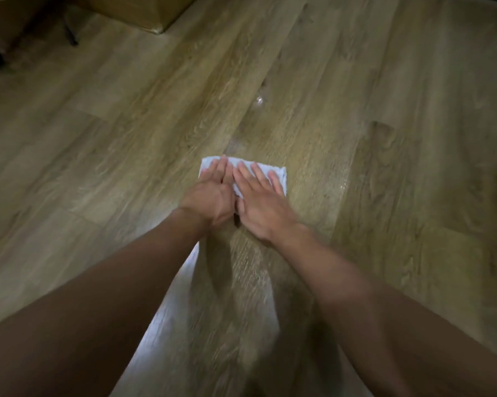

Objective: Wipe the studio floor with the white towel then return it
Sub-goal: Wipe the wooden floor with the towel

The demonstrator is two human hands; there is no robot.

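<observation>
Both the left hand (pixel 210 193) and right hand (pixel 260 200) lay side by side, fingers flat and spread, pressing the white towel (pixel 279 173) onto the floor (pixel 127 138), probably for even wiping pressure toward the far wet glints (pixel 258 100).

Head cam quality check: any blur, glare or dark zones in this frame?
Head view: dim overall, corners dark; motion blur streaks the floor near the forearms; bluish glare strip beside the left forearm; small specular glint on a wet spot ahead; white towel under left hand and right hand fairly sharp; wide-angle bowing at edges.
</observation>
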